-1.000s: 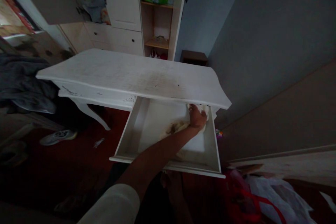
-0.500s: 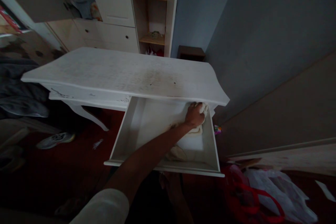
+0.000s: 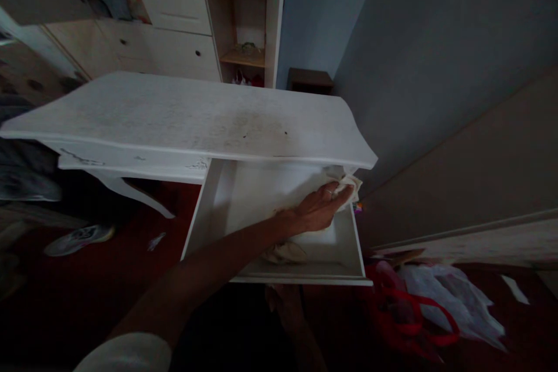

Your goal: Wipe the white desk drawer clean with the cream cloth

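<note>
My left hand (image 3: pixel 320 206) reaches into the pulled-out drawer (image 3: pixel 360 247) of a white desk (image 3: pixel 174 110). Its fingers are closed on a cream cloth (image 3: pixel 354 185), pressed against the top of the drawer's right side wall near the desk. Below the middle of the drawer front, my right hand (image 3: pixel 283 301) is closed at the front's lower edge; this spot is dark and the grip is partly hidden. A second pale, crumpled cloth (image 3: pixel 290 252) lies inside the drawer, close to its front. My left forearm covers part of the drawer floor.
Dark stains mark the desktop. Behind the desk stand a white cabinet (image 3: pixel 178 3) with open shelves and a small brown box-like piece (image 3: pixel 309 78). A red bag (image 3: pixel 399 308) and a white plastic bag (image 3: pixel 451 296) lie right on the floor; a shoe (image 3: pixel 81 239) lies left.
My left hand has moved the cloth from the drawer's back right corner outward and slightly toward me, onto the right wall's top edge. My right hand stays below the front. The view has shifted slightly.
</note>
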Motion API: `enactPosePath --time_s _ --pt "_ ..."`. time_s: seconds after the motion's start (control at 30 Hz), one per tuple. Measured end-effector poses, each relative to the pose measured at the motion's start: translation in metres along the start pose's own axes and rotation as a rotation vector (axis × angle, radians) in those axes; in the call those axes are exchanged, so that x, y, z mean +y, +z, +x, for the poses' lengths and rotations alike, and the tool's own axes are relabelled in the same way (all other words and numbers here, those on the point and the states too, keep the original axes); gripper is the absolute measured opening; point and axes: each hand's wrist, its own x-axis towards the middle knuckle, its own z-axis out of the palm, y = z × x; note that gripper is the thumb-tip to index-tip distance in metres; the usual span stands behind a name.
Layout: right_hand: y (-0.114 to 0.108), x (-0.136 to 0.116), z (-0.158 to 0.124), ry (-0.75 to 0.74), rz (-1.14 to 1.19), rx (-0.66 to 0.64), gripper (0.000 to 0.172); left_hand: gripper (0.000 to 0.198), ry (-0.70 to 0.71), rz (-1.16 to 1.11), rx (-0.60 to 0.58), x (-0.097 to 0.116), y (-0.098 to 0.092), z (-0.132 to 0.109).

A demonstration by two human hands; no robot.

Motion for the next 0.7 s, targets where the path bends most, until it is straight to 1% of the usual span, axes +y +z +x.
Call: enactPosePath --time_s 0.07,0.13,0.2,0.27,0.4,0.47,0.53,0.7 --pt "0.001 0.000 0.001 0.007 0.014 -0.038 0.057 0.072 0.038 0.068 -0.030 0.009 -0.006 -0.006" --pt "0.002 -0.002 0.001 0.016 0.057 -0.084 0.058 0.069 0.088 0.115 -0.060 0.015 -0.011 -0.012" --pt "0.002 -0.004 0.002 0.025 0.119 -0.130 0.059 0.067 0.153 0.115 -0.108 0.019 -0.014 -0.020" --pt "0.001 -0.006 0.002 0.029 0.167 -0.151 0.059 0.067 0.215 0.054 -0.177 0.022 -0.016 -0.029" --pt "0.001 -0.010 0.002 0.006 0.164 -0.105 0.058 0.065 0.338 -0.125 -0.332 0.029 -0.017 -0.045" --pt "0.001 -0.011 0.002 -0.014 0.140 -0.099 0.058 0.065 0.370 -0.158 -0.402 0.033 -0.017 -0.049" --pt "0.000 -0.011 0.002 -0.032 0.124 -0.111 0.059 0.064 0.378 -0.155 -0.431 0.037 -0.017 -0.049" --pt "-0.001 -0.012 0.003 -0.065 0.122 -0.115 0.057 0.059 0.446 -0.167 -0.440 0.038 -0.019 -0.046"
